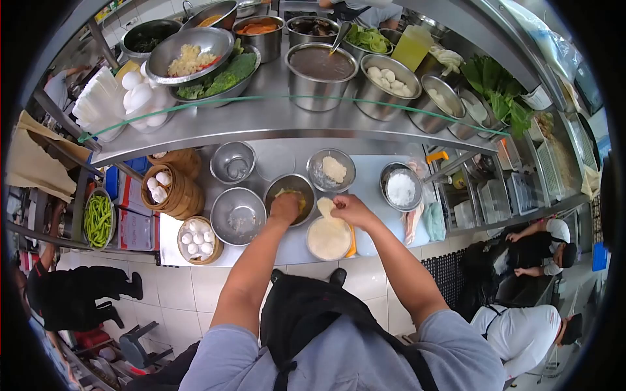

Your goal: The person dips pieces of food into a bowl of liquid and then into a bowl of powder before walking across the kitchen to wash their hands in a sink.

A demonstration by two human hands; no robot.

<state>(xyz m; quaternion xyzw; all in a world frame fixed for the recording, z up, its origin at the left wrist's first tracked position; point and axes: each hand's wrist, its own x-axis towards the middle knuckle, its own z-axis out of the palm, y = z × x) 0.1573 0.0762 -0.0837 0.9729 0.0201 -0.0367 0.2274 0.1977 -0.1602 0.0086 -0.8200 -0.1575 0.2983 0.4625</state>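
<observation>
My left hand (285, 207) reaches down into a steel bowl (304, 185) with yellowish contents. Its fingers look curled, and whatever they grip is hidden. Between the fingertips of my right hand (350, 210) is a pale flat piece (325, 207), pinched at its right side. The piece hangs over the far rim of a round container of pale coating (329, 239). Just beyond stands a steel bowl with a pale beige mound (334, 169). A bowl of white powder (402, 189) sits to the right, and a wide steel bowl (238, 216) with whitish residue is left of my left hand.
Bamboo steamers (175, 197) with white buns line the left side. A steel shelf (261, 124) crosses above the worktop, carrying pots, eggs (138, 98) and greens. An orange-handled tool (353, 242) lies beside the coating container. Other people (528, 329) stand at both sides.
</observation>
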